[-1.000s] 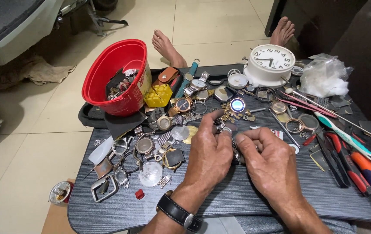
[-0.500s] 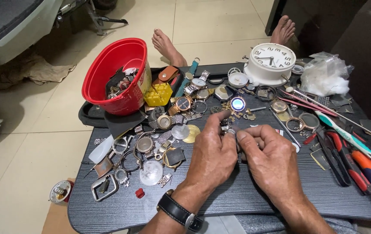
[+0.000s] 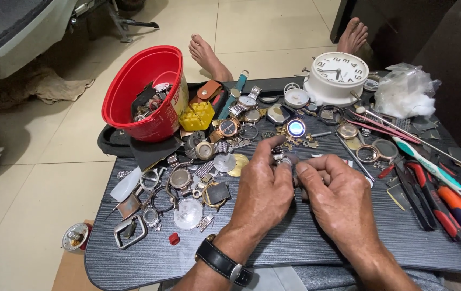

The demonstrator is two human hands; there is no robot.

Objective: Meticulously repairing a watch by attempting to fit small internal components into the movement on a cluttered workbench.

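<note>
— What do you have in your hands at this moment?

— My left hand (image 3: 263, 191) and my right hand (image 3: 338, 196) are together over the middle of the dark table (image 3: 295, 253). Between the fingertips of both I pinch a small metal watch part (image 3: 283, 157). It is too small and partly covered by my fingers, so I think it is a piece of a watch band, but I cannot say it for sure. Both hands are closed narrow around it, the thumbs nearly touching each other.

— And where is this part, compared to the other things?

— It is a little above the table, just in front of a round watch case with a blue glowing face (image 3: 295, 127). On my left wrist I wear a black wristwatch (image 3: 224, 263).

— What lies around?

— On the left there is a red bucket (image 3: 144, 94) with watch pieces inside, and a yellow block (image 3: 197, 116) just beside it. Many loose watches and rings lie between the bucket and my hands. Far at the top stands a white clock (image 3: 337, 75). On the right lie pliers with red handles (image 3: 435, 205) and a toothbrush (image 3: 430, 167).
</note>
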